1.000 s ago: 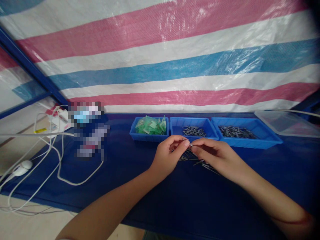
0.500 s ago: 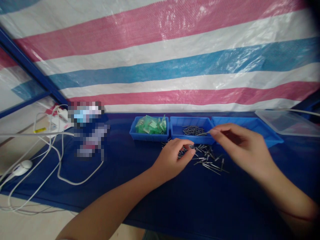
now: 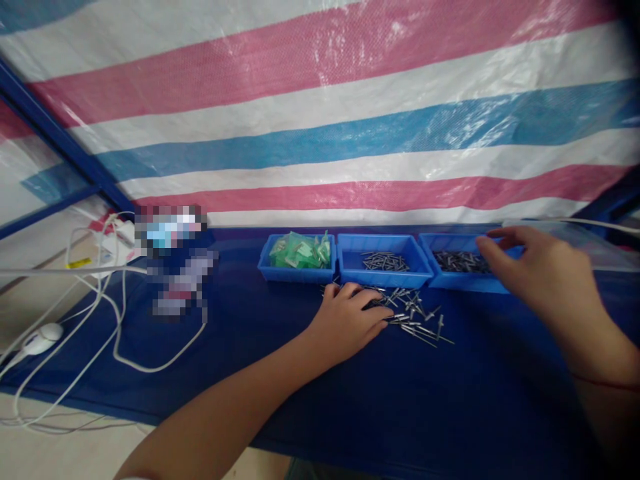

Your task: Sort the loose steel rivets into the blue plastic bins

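Note:
Loose blind rivets [image 3: 413, 307] lie scattered in a pile on the dark blue table [image 3: 400, 407]. My left hand [image 3: 350, 320] rests over the pile's left side, palm down, fingers bent but spread. It hides some of the rivets. My right hand [image 3: 545, 273] hovers at the right blue bin [image 3: 475, 283], thumb and index finger apart, and nothing shows between them. Dark rivet-like pieces [image 3: 457, 261] cover that bin's floor; the hand blocks its right part. In the middle blue bin [image 3: 353, 253] lies a smaller heap of rivets [image 3: 385, 261].
The left blue bin [image 3: 295, 274] holds green plastic packets [image 3: 303, 252]. A clear plastic lid [image 3: 595, 247] lies at the back right. White cables [image 3: 120, 327] and a power strip [image 3: 120, 243] crowd the left side. A striped sheet [image 3: 320, 133] hangs behind the table.
My right hand has moved right, from beside the middle bin to the right bin. The rivet it pinched no longer shows. My left hand has lowered onto the pile with its fingers spreading.

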Tool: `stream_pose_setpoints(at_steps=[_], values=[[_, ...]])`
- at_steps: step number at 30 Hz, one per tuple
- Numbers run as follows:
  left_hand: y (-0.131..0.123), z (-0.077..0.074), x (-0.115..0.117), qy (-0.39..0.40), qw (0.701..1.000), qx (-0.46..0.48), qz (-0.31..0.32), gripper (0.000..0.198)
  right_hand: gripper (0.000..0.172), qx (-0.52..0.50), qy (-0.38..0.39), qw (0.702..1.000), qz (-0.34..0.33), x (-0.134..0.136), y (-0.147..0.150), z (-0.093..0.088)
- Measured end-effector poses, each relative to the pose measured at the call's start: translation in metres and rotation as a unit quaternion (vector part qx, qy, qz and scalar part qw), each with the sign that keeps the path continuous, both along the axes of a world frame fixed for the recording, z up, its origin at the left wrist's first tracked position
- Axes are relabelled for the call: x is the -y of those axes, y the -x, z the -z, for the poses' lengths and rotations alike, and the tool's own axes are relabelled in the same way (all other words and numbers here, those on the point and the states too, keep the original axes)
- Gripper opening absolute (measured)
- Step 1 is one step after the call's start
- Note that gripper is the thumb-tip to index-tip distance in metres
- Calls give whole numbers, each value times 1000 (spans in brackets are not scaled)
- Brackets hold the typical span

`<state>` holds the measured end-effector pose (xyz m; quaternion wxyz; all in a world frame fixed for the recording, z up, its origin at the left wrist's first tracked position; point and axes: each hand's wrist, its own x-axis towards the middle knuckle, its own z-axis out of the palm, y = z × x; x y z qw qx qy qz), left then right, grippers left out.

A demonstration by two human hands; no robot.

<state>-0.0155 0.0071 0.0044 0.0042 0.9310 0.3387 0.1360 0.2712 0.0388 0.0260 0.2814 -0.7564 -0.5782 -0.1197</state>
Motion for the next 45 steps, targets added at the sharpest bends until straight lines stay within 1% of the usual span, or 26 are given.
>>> stream_pose_setpoints(at_steps=[2, 5, 11, 15, 18, 20, 23, 25, 29, 31, 34, 36, 40, 45], values=[[1, -1, -1, 1, 1000, -2, 1, 24, 30, -9, -18, 999, -28, 3, 10, -3], [3, 0, -3, -2, 1000, 3, 2, 22, 28, -8, -37, 996, -86, 10, 25, -7], [2, 5, -4, -17, 1000, 8, 6, 22, 21, 9, -84, 979, -183, 17, 47, -10], [0, 4, -3, -29, 1000, -1, -6, 22, 20, 10, -107, 970, -217, 20, 55, -10], [0, 2, -3, -19, 999, 22, -20, 23, 17, -16, -104, 961, -256, 24, 61, -11], [-1, -1, -3, -6, 998, 54, -33, 24, 14, -31, -78, 943, -323, 26, 66, -12], [-1, -5, -4, 34, 993, 107, -45, 26, 12, -25, -16, 896, -443, 29, 76, -9], [-2, -7, -3, 71, 984, 155, -45, 25, 12, -18, 15, 874, -486, 31, 84, -6], [-3, -9, -2, 127, 947, 292, -33, 21, 10, -46, 56, 854, -516, 33, 96, 0], [-4, -9, -2, 149, 927, 344, -32, 20, 13, -80, 70, 847, -521, 33, 99, 1], [-4, -9, -3, 185, 902, 388, -50, 18, 13, -126, 77, 845, -514, 34, 100, 2], [-3, -9, -3, 205, 891, 401, -63, 17, 12, -146, 76, 847, -505, 34, 101, 2], [-3, -10, -3, 220, 886, 404, -59, 16, 12, -172, 85, 844, -501, 36, 102, 3], [-2, -11, -3, 211, 887, 409, -47, 15, 14, -196, 99, 836, -503, 36, 102, 3]])
